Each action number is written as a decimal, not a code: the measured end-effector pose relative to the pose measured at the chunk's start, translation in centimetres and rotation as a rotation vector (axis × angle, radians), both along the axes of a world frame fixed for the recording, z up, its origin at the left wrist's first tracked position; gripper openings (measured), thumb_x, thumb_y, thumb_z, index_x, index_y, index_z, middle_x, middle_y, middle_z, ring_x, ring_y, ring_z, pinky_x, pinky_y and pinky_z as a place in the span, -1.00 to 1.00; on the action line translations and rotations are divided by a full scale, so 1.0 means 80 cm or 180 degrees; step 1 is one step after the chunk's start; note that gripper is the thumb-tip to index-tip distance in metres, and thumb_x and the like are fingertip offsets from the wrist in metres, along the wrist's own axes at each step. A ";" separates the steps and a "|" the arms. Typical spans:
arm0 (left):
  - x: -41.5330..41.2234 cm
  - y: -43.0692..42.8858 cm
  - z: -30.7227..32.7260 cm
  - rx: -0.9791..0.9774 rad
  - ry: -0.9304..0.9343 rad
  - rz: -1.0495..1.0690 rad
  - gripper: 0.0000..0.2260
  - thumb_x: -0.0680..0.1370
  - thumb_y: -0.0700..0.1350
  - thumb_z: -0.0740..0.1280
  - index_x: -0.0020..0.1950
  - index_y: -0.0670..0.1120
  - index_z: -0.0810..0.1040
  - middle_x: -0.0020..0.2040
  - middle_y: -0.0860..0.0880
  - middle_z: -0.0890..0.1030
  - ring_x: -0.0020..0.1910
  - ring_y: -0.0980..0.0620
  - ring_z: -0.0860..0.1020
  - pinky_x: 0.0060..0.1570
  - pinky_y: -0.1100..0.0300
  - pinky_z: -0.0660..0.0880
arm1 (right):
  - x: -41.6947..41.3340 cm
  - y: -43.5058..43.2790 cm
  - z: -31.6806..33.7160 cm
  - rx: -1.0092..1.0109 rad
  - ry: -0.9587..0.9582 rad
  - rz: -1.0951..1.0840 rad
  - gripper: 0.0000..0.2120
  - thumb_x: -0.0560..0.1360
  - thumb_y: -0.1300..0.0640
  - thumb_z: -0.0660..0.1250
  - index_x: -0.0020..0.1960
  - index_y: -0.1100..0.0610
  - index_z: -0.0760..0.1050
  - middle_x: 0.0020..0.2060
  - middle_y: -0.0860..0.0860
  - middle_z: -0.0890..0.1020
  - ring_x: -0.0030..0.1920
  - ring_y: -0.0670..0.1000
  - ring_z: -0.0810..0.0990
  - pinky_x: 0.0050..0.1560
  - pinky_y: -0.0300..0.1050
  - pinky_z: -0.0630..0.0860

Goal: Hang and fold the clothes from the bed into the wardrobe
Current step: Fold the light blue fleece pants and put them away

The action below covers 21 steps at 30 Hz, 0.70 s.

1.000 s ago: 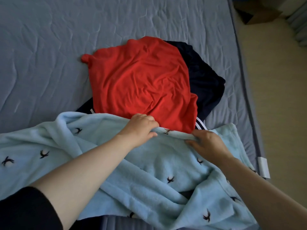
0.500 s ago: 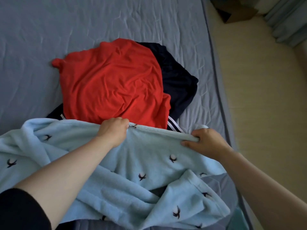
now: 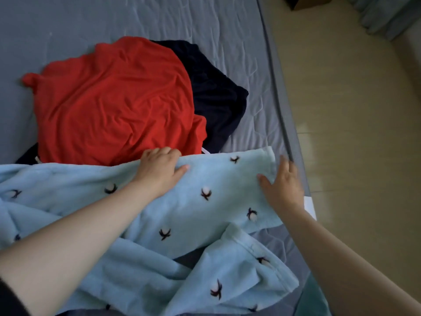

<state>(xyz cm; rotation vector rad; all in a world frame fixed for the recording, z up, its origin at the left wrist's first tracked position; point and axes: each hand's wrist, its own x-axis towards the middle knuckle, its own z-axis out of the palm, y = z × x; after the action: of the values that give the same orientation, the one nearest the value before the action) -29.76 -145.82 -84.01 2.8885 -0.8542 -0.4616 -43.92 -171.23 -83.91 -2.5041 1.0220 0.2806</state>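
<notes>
Though blurred, right hand [image 3: 282, 185] spread over fleece [image 3: 205, 215], left hand [image 3: 159, 172] curled over its edge; grey bed [image 3: 114, 17], beige floor [image 3: 353, 110].

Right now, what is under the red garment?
A dark navy garment shows beneath the red garment, sticking out at its right and lower left. Anything else under it is covered; the light blue fleece hides its near edge.
</notes>
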 end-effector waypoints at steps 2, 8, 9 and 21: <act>-0.008 -0.032 0.003 -0.0006 0.0106 -0.0124 -0.66 0.58 0.15 0.18 0.20 -0.05 0.47 0.13 -0.05 0.54 0.17 -0.12 0.48 0.16 0.03 0.32 | -0.041 -0.015 0.003 0.0297 0.0086 -0.0279 -0.46 0.53 -0.11 0.28 0.38 0.16 0.29 0.19 0.13 0.53 0.16 0.22 0.53 0.12 0.12 0.50; -0.012 -0.098 0.008 -0.0260 0.0572 0.0201 -0.76 0.58 -0.01 0.26 0.20 -0.07 0.50 0.15 -0.09 0.57 0.13 -0.14 0.52 0.09 0.00 0.42 | -0.095 -0.033 -0.007 0.1173 -0.0095 -0.0577 -0.63 0.48 -0.10 0.38 -0.36 0.06 0.35 -0.44 -0.04 0.47 -0.35 0.05 0.50 -0.35 -0.09 0.35; -0.013 -0.104 0.008 -0.0349 0.0602 0.0302 -0.79 0.59 -0.05 0.24 0.16 -0.10 0.51 0.12 -0.11 0.57 0.11 -0.15 0.52 0.07 0.00 0.42 | -0.097 -0.035 -0.009 0.1310 -0.0168 -0.0594 -0.61 0.47 -0.11 0.39 -0.38 0.05 0.33 -0.46 -0.06 0.45 -0.38 -0.01 0.46 -0.38 -0.12 0.31; -0.005 -0.115 0.006 -0.0504 0.0337 0.0635 -0.85 0.62 -0.08 0.16 0.04 -0.10 0.48 -0.02 -0.11 0.58 -0.05 -0.17 0.53 -0.08 0.01 0.43 | -0.114 -0.064 0.026 0.0043 0.0091 -0.0080 -0.47 0.46 -0.29 0.25 -0.46 0.08 0.32 -0.54 -0.04 0.38 -0.44 0.01 0.43 -0.46 -0.13 0.22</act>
<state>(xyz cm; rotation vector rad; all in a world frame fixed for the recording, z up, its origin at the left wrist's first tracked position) -30.14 -155.05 -83.56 2.7387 -0.5533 -0.4969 -53.01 -176.38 -81.84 -2.4803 1.0583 0.3155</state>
